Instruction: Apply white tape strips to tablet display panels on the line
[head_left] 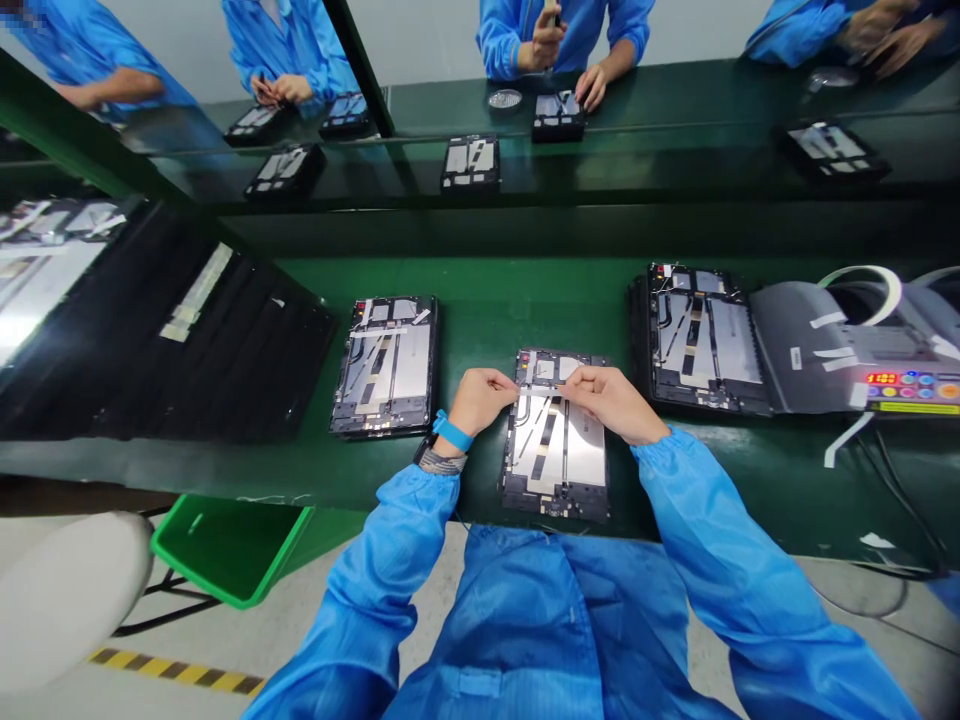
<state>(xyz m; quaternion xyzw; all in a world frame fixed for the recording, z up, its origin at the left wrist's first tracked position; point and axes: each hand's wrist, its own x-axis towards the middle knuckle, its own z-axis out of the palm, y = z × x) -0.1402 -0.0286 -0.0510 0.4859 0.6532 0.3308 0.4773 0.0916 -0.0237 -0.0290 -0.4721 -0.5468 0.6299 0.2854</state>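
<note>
In front of me on the green bench lies an opened tablet [589, 450], its silvery inside and black strips facing up. A short white tape strip [541, 391] spans the upper part of it. My left hand [480, 402] pinches the strip's left end at the tablet's left edge. Over the tablet's upper right, my right hand [609, 398] has thumb and forefinger pressed together on the strip's other end. A blue band circles my left wrist. To the left lies a stack of similar opened tablets [386, 370], with another stack [705, 340] on the right.
A tape dispenser [900, 370] with a red display stands at the right, white strips stuck on it. Large black stacked trays [187, 330] fill the left. Below the bench edge are a green bin [225, 550] and a stool [71, 590]. Co-workers in blue handle tablets across the bench.
</note>
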